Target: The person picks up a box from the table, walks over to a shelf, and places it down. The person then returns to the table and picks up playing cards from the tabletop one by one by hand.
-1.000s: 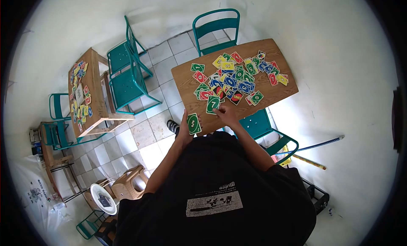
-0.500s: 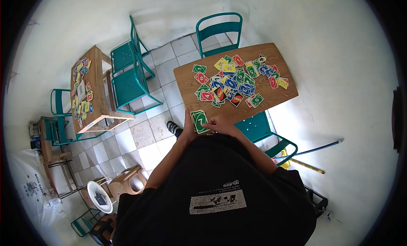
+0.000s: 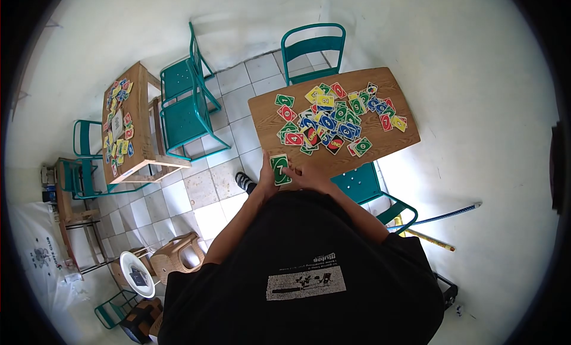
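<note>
Near the centre of the frame, just off the near edge of the brown wooden table [image 3: 264,116], the bare left hand [image 3: 269,177] holds a rectangular green card with a white border and a white 7 [image 3: 279,169], face up. Bare right hand [image 3: 307,177] has its fingertips at the card's right edge; can't tell from here if they're pinching it or only touching. Can't see whether more cards sit underneath either.

Handling guess: next to no weight, thin, springy, probably slick-faced. Will bend or crease before it breaks. Best hold is by the long edges, thumb light on the face; a hard squeeze would bow it, and a loose one could let it slide.

Containers: lower left, a round white dish-shaped thing [image 3: 127,263] with a dark flat item [image 3: 138,277] in it, too small to identify. Far left, a white plastic bag with dark print [image 3: 35,244], contents unreadable. Bottom left, a black-and-brown box [image 3: 141,318], inside not visible.
</note>
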Available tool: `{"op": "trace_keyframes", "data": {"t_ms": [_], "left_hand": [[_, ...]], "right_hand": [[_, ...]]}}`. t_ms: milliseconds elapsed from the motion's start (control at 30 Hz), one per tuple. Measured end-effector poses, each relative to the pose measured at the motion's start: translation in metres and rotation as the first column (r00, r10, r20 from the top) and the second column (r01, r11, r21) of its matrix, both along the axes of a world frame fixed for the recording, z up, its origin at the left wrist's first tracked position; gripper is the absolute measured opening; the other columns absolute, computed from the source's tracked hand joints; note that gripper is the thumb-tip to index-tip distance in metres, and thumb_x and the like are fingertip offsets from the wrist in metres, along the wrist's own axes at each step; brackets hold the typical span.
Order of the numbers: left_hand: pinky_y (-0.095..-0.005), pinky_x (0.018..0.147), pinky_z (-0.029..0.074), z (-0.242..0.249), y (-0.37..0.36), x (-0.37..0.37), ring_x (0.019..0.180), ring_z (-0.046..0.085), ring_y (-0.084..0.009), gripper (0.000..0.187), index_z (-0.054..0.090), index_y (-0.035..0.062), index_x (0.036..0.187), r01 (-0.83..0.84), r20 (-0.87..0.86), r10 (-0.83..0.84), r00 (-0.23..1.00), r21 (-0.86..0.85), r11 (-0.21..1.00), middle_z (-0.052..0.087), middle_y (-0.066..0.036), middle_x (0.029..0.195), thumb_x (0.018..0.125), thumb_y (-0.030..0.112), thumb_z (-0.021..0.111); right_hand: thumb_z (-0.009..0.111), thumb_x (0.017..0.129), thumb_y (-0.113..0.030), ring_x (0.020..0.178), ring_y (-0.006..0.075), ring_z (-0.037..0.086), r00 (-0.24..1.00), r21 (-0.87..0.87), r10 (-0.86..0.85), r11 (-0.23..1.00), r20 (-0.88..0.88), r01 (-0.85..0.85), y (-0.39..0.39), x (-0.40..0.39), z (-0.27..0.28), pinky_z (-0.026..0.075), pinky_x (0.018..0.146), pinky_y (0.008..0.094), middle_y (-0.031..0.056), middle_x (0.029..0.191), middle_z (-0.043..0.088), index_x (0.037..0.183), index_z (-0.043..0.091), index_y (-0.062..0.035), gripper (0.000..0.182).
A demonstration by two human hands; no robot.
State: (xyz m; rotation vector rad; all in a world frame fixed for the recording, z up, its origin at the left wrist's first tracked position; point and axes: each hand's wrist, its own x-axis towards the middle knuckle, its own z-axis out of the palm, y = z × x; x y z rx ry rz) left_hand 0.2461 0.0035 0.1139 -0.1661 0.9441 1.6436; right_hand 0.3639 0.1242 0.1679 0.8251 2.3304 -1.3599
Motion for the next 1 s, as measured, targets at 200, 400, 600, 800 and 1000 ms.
{"op": "trace_keyframes", "data": {"t_ms": [200, 400, 600, 800, 1000], "left_hand": [[-0.0342, 0.075, 0.056, -0.021, -0.003, -0.005, 0.082, 0.066, -0.0195, 0.079, 0.058, 0.0054, 0.114, 0.132, -0.005, -0.132, 0.991, 0.015, 0.991, 0.066, -0.009, 0.090, 0.094, 0.070, 0.017], [-0.0361, 0.076, 0.058, 0.027, 0.016, 0.014, 0.086, 0.068, -0.0226, 0.080, 0.055, 0.0047, 0.119, 0.129, 0.054, -0.123, 0.991, -0.142, 0.981, 0.066, -0.012, 0.097, 0.095, 0.070, 0.017], [-0.0351, 0.071, 0.059, 0.011, 0.011, 0.011, 0.085, 0.068, -0.0216, 0.078, 0.055, 0.0053, 0.117, 0.185, 0.015, -0.184, 0.983, -0.103, 0.977, 0.066, -0.011, 0.096, 0.094, 0.070, 0.018], [-0.0334, 0.066, 0.058, 0.003, 0.012, 0.007, 0.077, 0.067, -0.0198, 0.071, 0.056, 0.0066, 0.111, 0.141, -0.067, -0.156, 0.985, -0.189, 0.972, 0.065, -0.009, 0.090, 0.096, 0.067, 0.022], [-0.0318, 0.072, 0.058, -0.001, 0.010, 0.008, 0.084, 0.067, -0.0190, 0.070, 0.056, 0.0080, 0.114, 0.166, -0.046, -0.173, 0.984, -0.124, 0.978, 0.066, -0.008, 0.094, 0.096, 0.067, 0.023]], "right_hand": [[0.076, 0.072, -0.056, 0.109, 0.0289, 0.057, 0.857, 0.268, 0.116, 0.963, -0.503, 0.027, 0.003, 0.006, 0.003, 0.045, 0.092, 0.0412, 0.0149, 0.118, 0.057, 0.119, 0.052, -0.0038, 0.074], [0.081, 0.063, -0.055, 0.130, 0.0329, 0.042, 0.833, 0.460, 0.362, 0.875, -0.418, -0.150, 0.005, 0.007, -0.020, 0.030, 0.109, 0.0463, 0.0147, 0.136, 0.048, 0.143, 0.035, -0.0067, 0.104], [0.083, 0.060, -0.051, 0.127, 0.0335, 0.045, 0.849, 0.424, 0.346, 0.891, -0.400, -0.163, 0.008, 0.006, -0.033, 0.032, 0.108, 0.0457, 0.0161, 0.133, 0.051, 0.141, 0.037, -0.0069, 0.103], [0.083, 0.062, -0.045, 0.126, 0.0342, 0.046, 0.837, 0.373, 0.307, 0.918, -0.453, -0.135, 0.007, 0.002, -0.024, 0.034, 0.106, 0.0470, 0.0161, 0.133, 0.051, 0.139, 0.039, -0.0083, 0.097], [0.083, 0.062, -0.043, 0.126, 0.0350, 0.046, 0.837, 0.386, 0.306, 0.914, -0.454, -0.125, 0.008, 0.004, -0.025, 0.034, 0.107, 0.0476, 0.0160, 0.135, 0.049, 0.139, 0.039, -0.0086, 0.096]]}}
